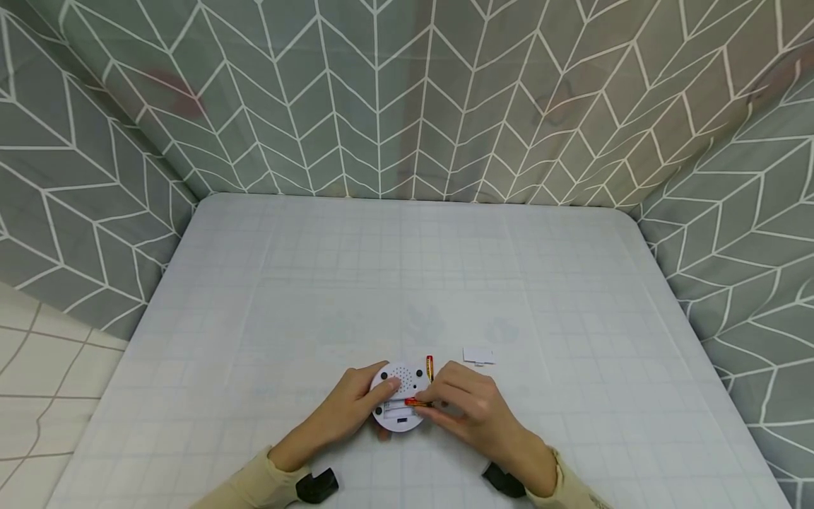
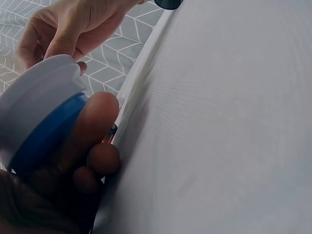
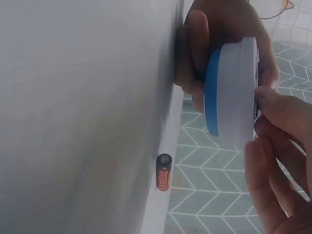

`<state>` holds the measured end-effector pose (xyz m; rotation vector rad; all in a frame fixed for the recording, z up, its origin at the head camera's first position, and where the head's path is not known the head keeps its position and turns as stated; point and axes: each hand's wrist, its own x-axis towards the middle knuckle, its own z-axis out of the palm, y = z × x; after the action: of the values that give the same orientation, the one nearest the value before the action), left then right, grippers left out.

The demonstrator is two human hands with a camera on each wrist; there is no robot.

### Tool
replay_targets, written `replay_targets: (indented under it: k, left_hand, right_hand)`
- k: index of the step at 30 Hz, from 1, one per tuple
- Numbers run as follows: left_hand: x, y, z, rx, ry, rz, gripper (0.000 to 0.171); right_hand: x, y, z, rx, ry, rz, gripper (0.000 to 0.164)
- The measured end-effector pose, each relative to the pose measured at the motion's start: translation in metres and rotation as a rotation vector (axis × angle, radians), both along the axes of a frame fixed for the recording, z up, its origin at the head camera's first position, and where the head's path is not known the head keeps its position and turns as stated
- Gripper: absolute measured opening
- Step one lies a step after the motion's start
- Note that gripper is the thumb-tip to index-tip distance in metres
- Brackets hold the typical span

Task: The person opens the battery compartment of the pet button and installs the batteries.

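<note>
My left hand (image 1: pixel 343 403) grips a round white device (image 1: pixel 416 378), thumb over its back near small speaker holes. The right wrist view shows the device (image 3: pixel 231 92) on edge, a blue layer on its far face. A battery slot in its back lies uncovered. With thumb and fingers my right hand (image 1: pixel 467 403) pinches a small red and black battery (image 1: pixel 416 402) at that slot's right end. In the right wrist view, those fingertips hide the battery. A second battery (image 1: pixel 429 367) lies on the table just beyond the device.
A small white rectangular cover (image 1: pixel 478 355) rests on the table beyond my right hand. The pale, grid-patterned cloth covers the table (image 1: pixel 286 283). Grey curtains with white lines (image 1: pixel 394 106) hang behind it and at both sides.
</note>
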<state>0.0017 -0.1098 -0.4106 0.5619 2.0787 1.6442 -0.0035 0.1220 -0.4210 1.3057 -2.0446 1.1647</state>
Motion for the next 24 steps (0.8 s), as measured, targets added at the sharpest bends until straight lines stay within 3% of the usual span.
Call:
replay_targets:
  k: [7, 14, 21, 24]
  left_hand:
    - [0.000, 0.000, -0.003, 0.016, 0.009, -0.001, 0.018]
    - [0.001, -0.001, -0.006, 0.026, 0.017, -0.004, 0.019]
    - [0.000, 0.001, -0.005, 0.018, 0.010, 0.005, 0.017]
    - [-0.001, 0.000, -0.018, -0.006, 0.025, 0.001, 0.017]
  right_hand:
    - [0.000, -0.002, 0.002, -0.053, 0.053, -0.009, 0.021]
    - [0.002, -0.002, -0.002, -0.022, 0.066, 0.036, 0.021]
    - [0.003, -0.003, -0.005, -0.028, -0.040, 0.005, 0.026]
    - [0.005, -0.004, -0.008, -0.034, -0.147, -0.005, 0.027]
